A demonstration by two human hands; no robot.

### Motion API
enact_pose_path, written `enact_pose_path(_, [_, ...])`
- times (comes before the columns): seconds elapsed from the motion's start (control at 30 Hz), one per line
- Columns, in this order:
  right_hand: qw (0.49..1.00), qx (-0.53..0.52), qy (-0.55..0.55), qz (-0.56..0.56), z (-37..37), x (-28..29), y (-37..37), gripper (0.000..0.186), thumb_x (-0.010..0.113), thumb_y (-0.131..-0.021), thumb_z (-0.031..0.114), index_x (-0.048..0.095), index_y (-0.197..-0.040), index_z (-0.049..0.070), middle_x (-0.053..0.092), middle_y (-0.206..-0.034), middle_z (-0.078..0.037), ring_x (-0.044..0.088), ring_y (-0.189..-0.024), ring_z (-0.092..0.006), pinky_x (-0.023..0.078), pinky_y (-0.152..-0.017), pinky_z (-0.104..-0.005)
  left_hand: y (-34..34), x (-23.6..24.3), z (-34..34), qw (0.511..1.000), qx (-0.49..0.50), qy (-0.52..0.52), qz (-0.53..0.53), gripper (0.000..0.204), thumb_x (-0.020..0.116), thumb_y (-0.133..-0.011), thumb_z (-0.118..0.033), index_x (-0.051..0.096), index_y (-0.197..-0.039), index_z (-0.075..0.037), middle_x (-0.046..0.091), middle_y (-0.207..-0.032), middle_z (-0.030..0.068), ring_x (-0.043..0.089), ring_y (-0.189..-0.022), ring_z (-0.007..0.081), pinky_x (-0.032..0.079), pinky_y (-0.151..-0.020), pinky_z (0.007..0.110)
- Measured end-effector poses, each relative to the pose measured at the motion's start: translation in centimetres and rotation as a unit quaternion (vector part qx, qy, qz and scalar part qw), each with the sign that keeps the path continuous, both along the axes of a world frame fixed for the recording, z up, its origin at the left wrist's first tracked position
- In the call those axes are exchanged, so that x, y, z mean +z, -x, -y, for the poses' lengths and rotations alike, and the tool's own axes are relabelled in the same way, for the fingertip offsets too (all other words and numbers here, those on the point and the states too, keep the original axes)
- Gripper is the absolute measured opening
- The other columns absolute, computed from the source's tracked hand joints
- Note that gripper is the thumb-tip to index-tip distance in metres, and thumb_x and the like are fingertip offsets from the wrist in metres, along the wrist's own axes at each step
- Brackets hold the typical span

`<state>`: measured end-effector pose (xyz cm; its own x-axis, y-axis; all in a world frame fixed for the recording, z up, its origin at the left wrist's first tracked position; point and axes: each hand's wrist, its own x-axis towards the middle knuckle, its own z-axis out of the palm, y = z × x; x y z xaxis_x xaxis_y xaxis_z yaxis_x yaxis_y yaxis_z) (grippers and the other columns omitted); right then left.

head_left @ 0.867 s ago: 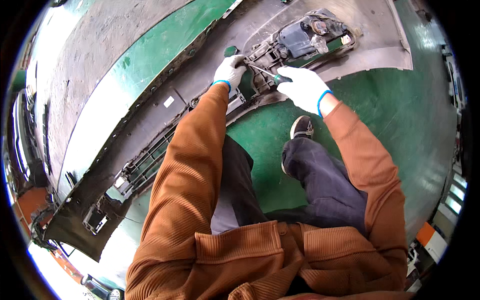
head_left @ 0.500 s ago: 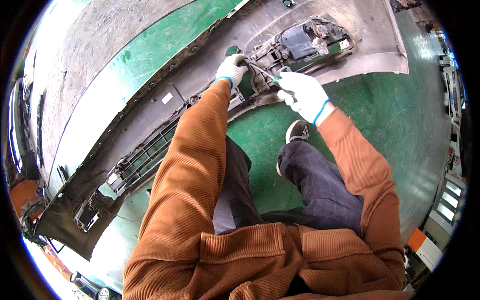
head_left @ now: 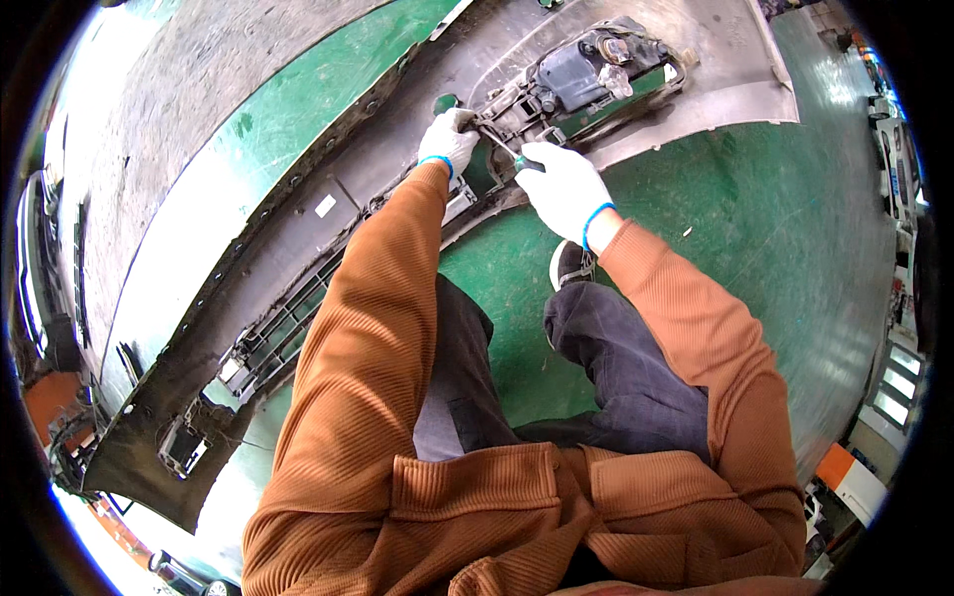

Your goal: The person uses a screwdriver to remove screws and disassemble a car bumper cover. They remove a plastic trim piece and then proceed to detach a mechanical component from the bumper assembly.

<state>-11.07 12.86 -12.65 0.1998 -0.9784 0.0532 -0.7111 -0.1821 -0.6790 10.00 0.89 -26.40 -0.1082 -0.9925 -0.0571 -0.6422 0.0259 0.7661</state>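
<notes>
Screwdriver (head_left: 524, 162) at bumper (head_left: 373, 167)

Clock from view centre. Bumper spans 8 to 2; dark housing (head_left: 571, 83) seated in its opening at 1. Gloved right hand (head_left: 568, 189), 1 o'clock, grips screwdriver, shaft pointing to 10. Gloved left hand (head_left: 449, 142), 12, fingers bent by its tip; cannot tell whether pinching anything. Grille (head_left: 288, 323) at 9, partly behind left sleeve (head_left: 368, 288). Shoe (head_left: 566, 266) at 2.
</notes>
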Motion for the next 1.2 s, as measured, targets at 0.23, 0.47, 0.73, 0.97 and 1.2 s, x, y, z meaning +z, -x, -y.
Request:
enact_pose_path(0.23, [0.957, 0.037, -0.081, -0.275, 0.3, 5.2, -4.6, 0.024, 0.058, -0.096, 0.019, 0.076, -0.105, 0.006, 0.078, -0.101, -0.021, 0.078, -0.096, -0.0371, 0.062, -0.083, -0.0473, 0.2, -1.1, 0.4, 1.000, -0.001, -0.002, 0.014, 0.042, 0.067, -0.085, -0.014, 0.071, -0.127, -0.013, 0.073, -0.127, 0.0170, 0.066, -0.124, 0.0348, 0.050, -0.108, 0.041])
enact_pose_path(0.47, [0.964, 0.011, -0.100, -0.247, -0.3, 5.2, -6.4, 0.027, 0.057, -0.096, 0.019, 0.071, -0.110, 0.001, 0.077, -0.107, -0.023, 0.075, -0.104, -0.0386, 0.061, -0.088, -0.0481, 0.1, -1.3, 0.6, 0.999, 0.022, 0.034, 0.026, 0.032, 0.069, -0.087, -0.021, 0.075, -0.118, -0.014, 0.074, -0.120, 0.0177, 0.069, -0.116, 0.0381, 0.054, -0.102, 0.045])
enact_pose_path(0.73, [0.903, -0.076, -0.263, 0.332, 1.6, -1.7, -0.9, 0.013, 0.060, -0.096, 0.021, 0.066, -0.098, 0.011, 0.069, -0.085, -0.012, 0.069, -0.080, -0.0334, 0.057, -0.071, -0.0461, 1.3, -0.8, 0.5, 0.998, 0.056, 0.029, 0.017, 0.032, 0.068, -0.086, -0.021, 0.076, -0.116, -0.016, 0.076, -0.116, 0.0180, 0.071, -0.113, 0.0379, 0.055, -0.101, 0.044])
enact_pose_path(0.97, [0.731, -0.179, -0.371, 0.545, 0.5, 0.3, -1.5, 0.003, 0.065, -0.100, 0.013, 0.065, -0.098, 0.012, 0.062, -0.082, -0.002, 0.062, -0.067, -0.0162, 0.044, -0.049, -0.0280, -0.4, -1.8, 0.4, 0.998, 0.057, 0.021, 0.011, 0.034, 0.069, -0.085, -0.020, 0.075, -0.118, -0.016, 0.075, -0.118, 0.0175, 0.069, -0.115, 0.0377, 0.054, -0.102, 0.044])
enact_pose_path(1.2, [0.985, 0.044, -0.157, 0.053, 4.4, -5.8, 0.3, 0.018, 0.060, -0.090, 0.020, 0.073, -0.097, 0.009, 0.074, -0.099, -0.015, 0.070, -0.088, -0.0358, 0.057, -0.083, -0.0444, 0.8, -2.0, 0.8, 0.999, 0.026, 0.016, 0.011, 0.037, 0.068, -0.084, -0.018, 0.074, -0.120, -0.015, 0.073, -0.121, 0.0190, 0.068, -0.117, 0.0387, 0.053, -0.104, 0.045])
